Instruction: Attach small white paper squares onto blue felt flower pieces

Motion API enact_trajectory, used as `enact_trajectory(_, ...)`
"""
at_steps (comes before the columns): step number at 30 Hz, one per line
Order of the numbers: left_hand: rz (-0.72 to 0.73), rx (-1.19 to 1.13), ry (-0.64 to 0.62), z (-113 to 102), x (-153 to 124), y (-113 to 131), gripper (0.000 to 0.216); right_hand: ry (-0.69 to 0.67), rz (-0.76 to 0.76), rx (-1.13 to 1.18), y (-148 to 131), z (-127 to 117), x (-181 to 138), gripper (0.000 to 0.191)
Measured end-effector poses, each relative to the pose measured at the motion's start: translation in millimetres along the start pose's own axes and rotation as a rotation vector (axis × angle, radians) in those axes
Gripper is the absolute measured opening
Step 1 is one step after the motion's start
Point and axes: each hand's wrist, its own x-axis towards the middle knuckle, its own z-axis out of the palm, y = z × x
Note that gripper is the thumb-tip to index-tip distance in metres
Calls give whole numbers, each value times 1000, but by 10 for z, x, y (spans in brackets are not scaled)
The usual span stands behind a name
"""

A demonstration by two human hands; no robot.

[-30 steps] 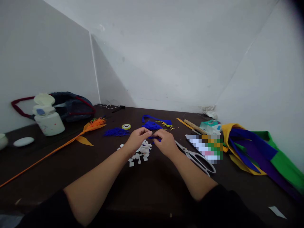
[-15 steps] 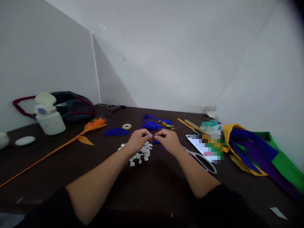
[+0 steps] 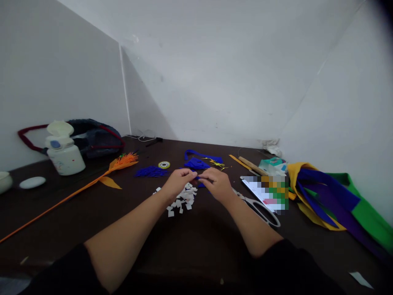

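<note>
My left hand (image 3: 178, 183) and my right hand (image 3: 216, 184) meet above the middle of the dark table (image 3: 92, 213). Both pinch a small blue paper piece (image 3: 198, 178) between their fingertips. Just under my left hand lies a heap of small white paper squares (image 3: 181, 200). More blue paper scraps (image 3: 196, 163) and a blue fringed strip (image 3: 150, 171) lie just beyond the hands.
Scissors (image 3: 260, 207) and a phone (image 3: 266, 191) lie right of my right hand. Coloured paper sheets (image 3: 331, 192) are piled at the far right. An orange paper flower on a long stem (image 3: 92, 180), a white bottle (image 3: 63, 151), a dark bag (image 3: 92, 137) and a tape roll (image 3: 163, 164) sit left.
Both hands have shifted slightly while working the blue piece; my right hand moved a little to the right, off the scissors' handle area. Nothing else has moved.
</note>
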Motion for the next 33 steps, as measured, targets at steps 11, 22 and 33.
enact_trajectory(11,-231,-91,-208,-106,31,-80,30,-135,-214,-244,4,-15,-25,18)
enact_trajectory(22,22,238,-248,-108,31,-81,20,-156,-4,-31,74,-7,-26,11)
enact_trajectory(33,435,883,-52,-81,-17,47,18,-124,521,255,39,42,-39,10)
